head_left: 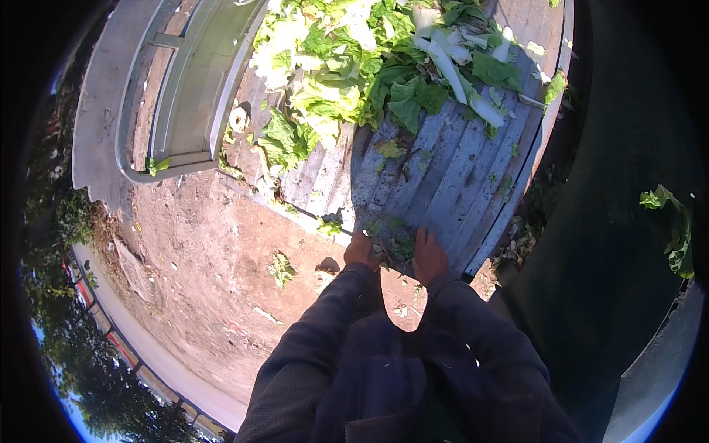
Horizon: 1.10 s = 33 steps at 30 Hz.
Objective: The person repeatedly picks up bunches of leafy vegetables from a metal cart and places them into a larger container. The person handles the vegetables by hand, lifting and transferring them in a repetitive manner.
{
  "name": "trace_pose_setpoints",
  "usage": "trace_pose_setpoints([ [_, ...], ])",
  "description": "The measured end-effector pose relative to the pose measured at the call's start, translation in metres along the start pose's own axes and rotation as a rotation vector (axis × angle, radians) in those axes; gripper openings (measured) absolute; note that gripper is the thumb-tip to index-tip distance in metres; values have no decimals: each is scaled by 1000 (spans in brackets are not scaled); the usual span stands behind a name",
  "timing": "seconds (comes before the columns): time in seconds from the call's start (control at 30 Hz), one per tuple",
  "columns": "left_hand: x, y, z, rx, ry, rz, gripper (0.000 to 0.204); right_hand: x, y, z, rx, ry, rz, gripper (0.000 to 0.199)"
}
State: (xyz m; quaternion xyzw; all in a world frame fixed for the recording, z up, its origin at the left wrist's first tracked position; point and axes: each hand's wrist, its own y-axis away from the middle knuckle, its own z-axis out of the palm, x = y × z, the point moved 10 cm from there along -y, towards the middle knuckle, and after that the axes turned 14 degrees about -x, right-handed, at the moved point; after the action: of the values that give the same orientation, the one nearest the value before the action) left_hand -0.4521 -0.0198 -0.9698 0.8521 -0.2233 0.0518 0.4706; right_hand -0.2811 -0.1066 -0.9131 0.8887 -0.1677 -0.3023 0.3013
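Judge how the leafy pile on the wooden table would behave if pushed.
The pile would likely slide apart rather than move whole: its leaves lie loose. They look light and floppy, with stiffer white stalks. Scraps could drop off the table edge.

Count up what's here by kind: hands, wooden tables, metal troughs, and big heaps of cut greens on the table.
Hands: 2, the left hand and the right hand, both at a small clump of greens
Wooden plank table: 1
Metal trough: 1
Big heap of cut greens: 1
Total: 5
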Motion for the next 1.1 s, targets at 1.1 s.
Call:
trace_pose_setpoints([
  [1.1, -20, -237, -335, 53, 858, 477, 73, -9, -345, -255, 291, -290, 136, 96],
])
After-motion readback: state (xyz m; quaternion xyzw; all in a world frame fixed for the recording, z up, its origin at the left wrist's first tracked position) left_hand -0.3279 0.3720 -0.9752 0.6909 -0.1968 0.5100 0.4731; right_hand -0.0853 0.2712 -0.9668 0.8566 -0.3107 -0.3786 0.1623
